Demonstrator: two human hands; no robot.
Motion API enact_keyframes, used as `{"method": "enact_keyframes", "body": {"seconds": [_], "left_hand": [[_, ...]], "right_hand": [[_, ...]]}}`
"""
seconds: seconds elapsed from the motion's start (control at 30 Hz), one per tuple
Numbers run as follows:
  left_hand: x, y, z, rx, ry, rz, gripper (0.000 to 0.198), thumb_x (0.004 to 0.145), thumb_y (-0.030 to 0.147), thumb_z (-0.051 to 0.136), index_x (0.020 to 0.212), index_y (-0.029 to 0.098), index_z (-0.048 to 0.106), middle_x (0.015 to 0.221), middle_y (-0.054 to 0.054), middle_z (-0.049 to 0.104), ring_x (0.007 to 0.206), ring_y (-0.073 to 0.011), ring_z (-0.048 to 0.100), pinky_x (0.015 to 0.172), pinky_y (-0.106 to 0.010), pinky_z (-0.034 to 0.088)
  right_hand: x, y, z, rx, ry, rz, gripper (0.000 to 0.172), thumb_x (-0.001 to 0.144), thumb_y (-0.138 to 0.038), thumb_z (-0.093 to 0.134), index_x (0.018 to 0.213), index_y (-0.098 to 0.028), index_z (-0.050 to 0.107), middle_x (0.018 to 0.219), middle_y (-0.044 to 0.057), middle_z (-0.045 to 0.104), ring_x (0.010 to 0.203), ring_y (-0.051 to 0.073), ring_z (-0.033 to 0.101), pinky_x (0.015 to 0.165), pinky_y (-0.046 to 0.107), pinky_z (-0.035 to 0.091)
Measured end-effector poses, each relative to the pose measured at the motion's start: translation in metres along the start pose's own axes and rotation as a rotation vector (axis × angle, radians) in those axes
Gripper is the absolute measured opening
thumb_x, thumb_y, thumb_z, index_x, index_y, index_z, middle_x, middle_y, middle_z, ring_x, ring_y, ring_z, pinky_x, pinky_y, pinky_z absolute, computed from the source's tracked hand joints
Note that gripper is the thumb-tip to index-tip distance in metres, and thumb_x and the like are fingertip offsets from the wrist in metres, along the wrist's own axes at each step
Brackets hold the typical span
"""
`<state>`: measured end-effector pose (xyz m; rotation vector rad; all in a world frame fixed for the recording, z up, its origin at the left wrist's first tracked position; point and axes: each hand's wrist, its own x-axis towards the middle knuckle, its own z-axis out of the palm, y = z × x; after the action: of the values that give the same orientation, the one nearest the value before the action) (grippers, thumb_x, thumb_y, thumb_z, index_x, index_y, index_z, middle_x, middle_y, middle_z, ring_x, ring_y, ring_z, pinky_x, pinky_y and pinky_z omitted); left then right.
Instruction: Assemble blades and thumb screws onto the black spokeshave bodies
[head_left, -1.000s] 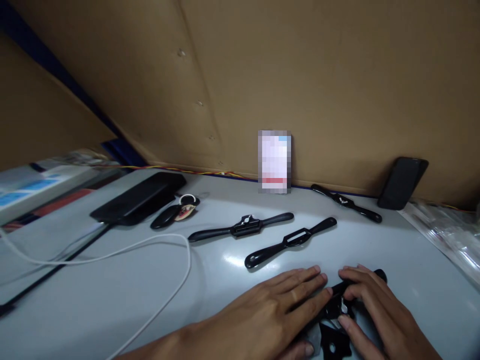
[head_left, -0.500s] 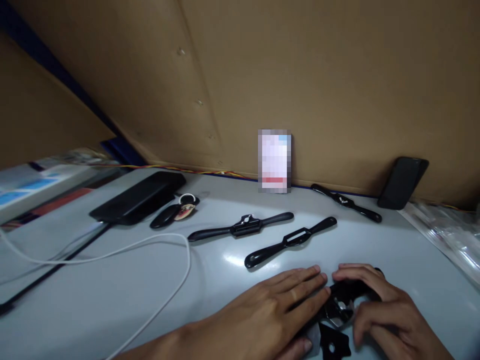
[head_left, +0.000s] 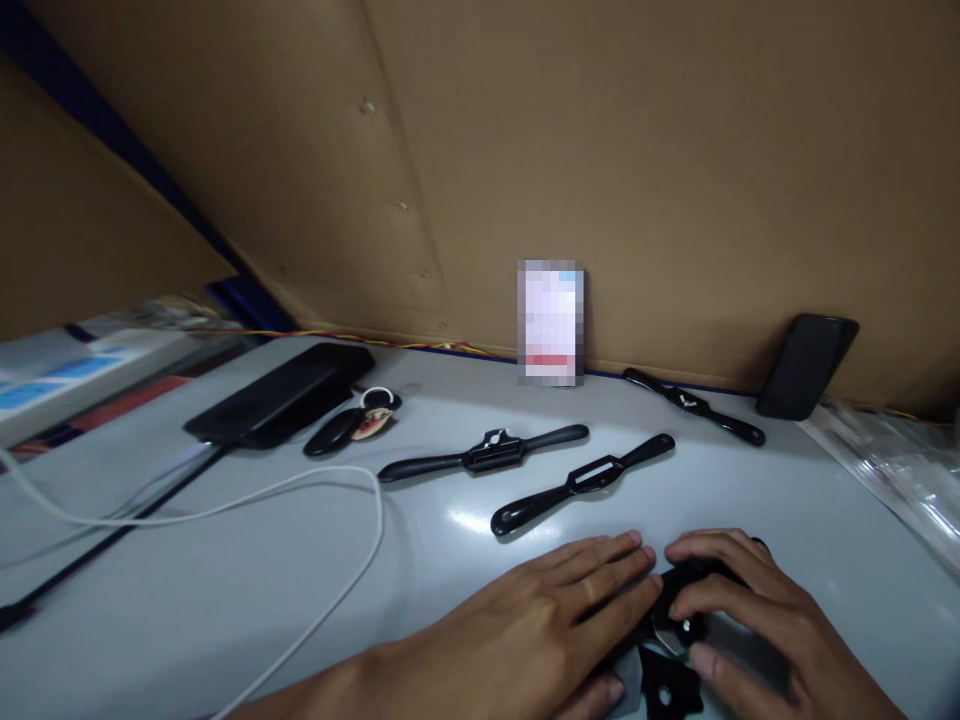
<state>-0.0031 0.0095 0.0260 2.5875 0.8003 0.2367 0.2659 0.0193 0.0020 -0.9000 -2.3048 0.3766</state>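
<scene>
A black spokeshave lies low on the right, mostly covered by both hands. My left hand rests over its left side, fingers long and close together, thumb underneath. Around its right side curves my right hand, with the index fingertip on the shiny middle and the thumb just in front. Below the tool lies a flat black plate with a hole, beside a greyish piece partly under my left thumb. Further back are a spokeshave with a metal part and a bare spokeshave body.
Another spokeshave lies near the cardboard wall. A blurred lit screen and a dark phone lean there. Left are a black power bank, keys and a white cable. Clear plastic bags lie right.
My right index finger has moved onto the spokeshave's middle, hiding more of the shiny part. My right thumb has come into view below it. My left hand stays in place.
</scene>
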Motion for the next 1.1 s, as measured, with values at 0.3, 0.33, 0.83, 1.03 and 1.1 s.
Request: {"method": "enact_keyframes", "body": {"seconds": [0.3, 0.33, 0.83, 1.03, 1.1], "left_hand": [[0.0016, -0.0001, -0.0014, -0.021, 0.0, 0.006, 0.068, 0.1, 0.023, 0.071, 0.162, 0.014, 0.044, 0.168, -0.015, 0.039, 0.158, -0.0289, 0.035, 0.13, -0.042, 0.034], [0.0017, -0.0002, -0.0009, -0.014, 0.006, 0.01, 0.067, 0.101, 0.022, 0.071, 0.162, 0.013, 0.044, 0.167, -0.015, 0.04, 0.158, -0.029, 0.035, 0.13, -0.042, 0.034], [0.002, -0.0006, -0.0001, 0.098, -0.022, 0.026, 0.062, 0.105, 0.022, 0.064, 0.162, 0.011, 0.042, 0.168, -0.015, 0.039, 0.159, -0.0273, 0.034, 0.129, -0.04, 0.036], [0.0018, -0.0014, 0.0015, 0.087, -0.017, 0.036, 0.063, 0.103, 0.019, 0.066, 0.161, 0.008, 0.044, 0.167, -0.017, 0.041, 0.158, -0.0286, 0.035, 0.13, -0.04, 0.034], [0.0019, -0.0011, 0.0017, 0.075, -0.006, 0.036, 0.06, 0.106, 0.021, 0.062, 0.161, 0.008, 0.043, 0.167, -0.017, 0.04, 0.158, -0.0278, 0.035, 0.129, -0.04, 0.035]], "right_hand": [[0.001, -0.0023, 0.0025, -0.008, -0.001, 0.019, 0.019, 0.096, -0.017, 0.058, 0.087, -0.028, 0.07, 0.105, 0.007, 0.079, 0.103, 0.024, 0.077, 0.082, 0.031, 0.065], [0.0008, -0.0018, 0.0021, -0.002, -0.004, 0.01, 0.021, 0.096, -0.014, 0.057, 0.087, -0.028, 0.07, 0.105, 0.006, 0.079, 0.104, 0.023, 0.077, 0.082, 0.031, 0.065], [0.0019, -0.003, 0.0005, 0.088, -0.021, 0.098, 0.013, 0.097, -0.02, 0.063, 0.086, -0.026, 0.067, 0.102, 0.004, 0.079, 0.103, 0.021, 0.077, 0.086, 0.027, 0.063], [-0.0016, 0.0009, 0.0014, 0.072, 0.02, 0.099, 0.021, 0.1, -0.015, 0.058, 0.106, -0.029, 0.073, 0.108, 0.003, 0.08, 0.103, 0.017, 0.078, 0.088, 0.024, 0.063], [0.0004, 0.0001, -0.0011, 0.047, 0.009, 0.019, 0.025, 0.099, -0.015, 0.06, 0.109, -0.032, 0.076, 0.114, 0.002, 0.08, 0.109, 0.018, 0.078, 0.092, 0.025, 0.063]]}}
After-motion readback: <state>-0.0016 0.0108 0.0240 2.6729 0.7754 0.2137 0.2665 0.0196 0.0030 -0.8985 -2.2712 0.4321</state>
